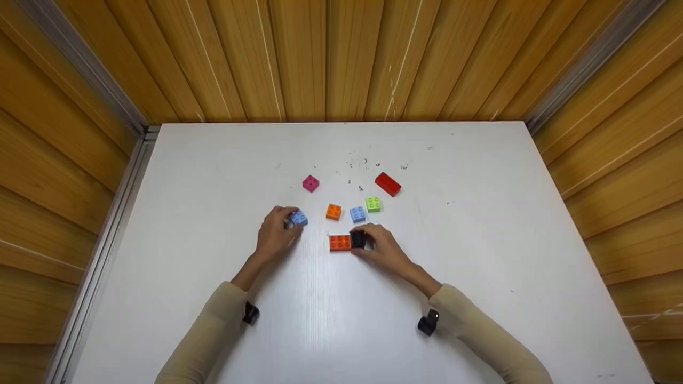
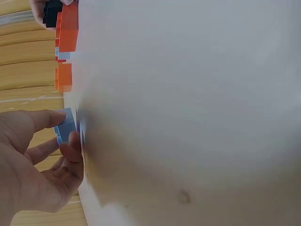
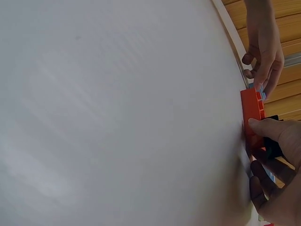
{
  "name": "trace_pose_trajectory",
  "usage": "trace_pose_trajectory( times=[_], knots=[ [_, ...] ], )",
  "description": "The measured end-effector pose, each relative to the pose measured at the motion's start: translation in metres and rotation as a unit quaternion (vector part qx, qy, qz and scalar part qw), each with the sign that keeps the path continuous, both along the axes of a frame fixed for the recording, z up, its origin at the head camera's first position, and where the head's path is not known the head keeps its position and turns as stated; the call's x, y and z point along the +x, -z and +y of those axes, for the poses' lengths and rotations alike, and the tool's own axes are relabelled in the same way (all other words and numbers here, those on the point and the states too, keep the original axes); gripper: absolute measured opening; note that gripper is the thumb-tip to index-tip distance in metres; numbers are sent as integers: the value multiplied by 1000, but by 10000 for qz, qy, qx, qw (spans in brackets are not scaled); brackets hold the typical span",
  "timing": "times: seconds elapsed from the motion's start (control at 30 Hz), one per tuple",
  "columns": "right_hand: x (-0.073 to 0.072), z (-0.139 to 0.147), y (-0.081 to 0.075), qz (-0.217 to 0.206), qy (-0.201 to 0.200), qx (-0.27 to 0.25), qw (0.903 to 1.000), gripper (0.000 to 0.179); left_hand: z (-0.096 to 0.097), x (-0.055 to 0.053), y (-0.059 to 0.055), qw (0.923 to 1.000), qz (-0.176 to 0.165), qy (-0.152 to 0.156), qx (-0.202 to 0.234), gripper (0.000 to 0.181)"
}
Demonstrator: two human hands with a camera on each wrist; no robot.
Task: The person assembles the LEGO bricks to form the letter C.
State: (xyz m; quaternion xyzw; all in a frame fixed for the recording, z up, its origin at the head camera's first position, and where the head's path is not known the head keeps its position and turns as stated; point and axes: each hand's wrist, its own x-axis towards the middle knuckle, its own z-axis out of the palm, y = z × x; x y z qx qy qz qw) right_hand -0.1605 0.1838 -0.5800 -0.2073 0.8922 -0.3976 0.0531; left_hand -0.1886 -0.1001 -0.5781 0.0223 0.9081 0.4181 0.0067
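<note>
Between thumb and fingers, my left hand (image 1: 274, 233) pinches a light blue toy building brick (image 1: 300, 218) at the table's surface. The left wrist view shows this blue brick (image 2: 67, 126) with its studs facing away from the table. My right hand (image 1: 385, 248) grips a black brick (image 1: 357, 239), which sits over the right end of a long orange-red brick (image 1: 339, 242). In the right wrist view the thumb also touches the side of the orange-red brick (image 3: 251, 106). Part of the black brick is hidden by the fingers.
Beyond the hands lie an orange brick (image 1: 334, 212), a second light blue brick (image 1: 358, 214) and a lime green brick (image 1: 373, 204). Farther back are a magenta brick (image 1: 311, 183) and a long red brick (image 1: 388, 184). Wood-patterned walls (image 1: 347, 58) bound the white table (image 1: 469, 224).
</note>
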Motion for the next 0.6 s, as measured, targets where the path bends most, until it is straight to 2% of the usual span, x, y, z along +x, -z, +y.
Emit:
trace_pose_trajectory(
  times=[0.13, 0.23, 0.3, 0.4, 0.5, 0.6],
  knots=[
    [2, -1, 2, -66, 13, 20, 10000, 45, -4, 2, -1, 9985, 345, -40, 426, 40],
    [2, -1, 1, -150, 4, 38, 9999, 46, -3, 2, -3, 9949, 618, 63, 794, 40],
    [2, -1, 1, -176, 7, 41, 9998, 46, -1, 2, -5, 9925, 710, 275, 952, 40],
    [1, -1, 0, -215, 39, 28, 9998, 46, 1, 3, -9, 9891, 636, 760, 1087, 41],
    [1, 0, 1, -266, 83, 16, 9996, 46, 4, 6, -12, 9852, 483, 1221, 1103, 42],
    [2, 1, 1, -283, 91, -1, 9996, 46, 7, 11, -15, 9818, 437, 1510, 1062, 42]
  ],
)
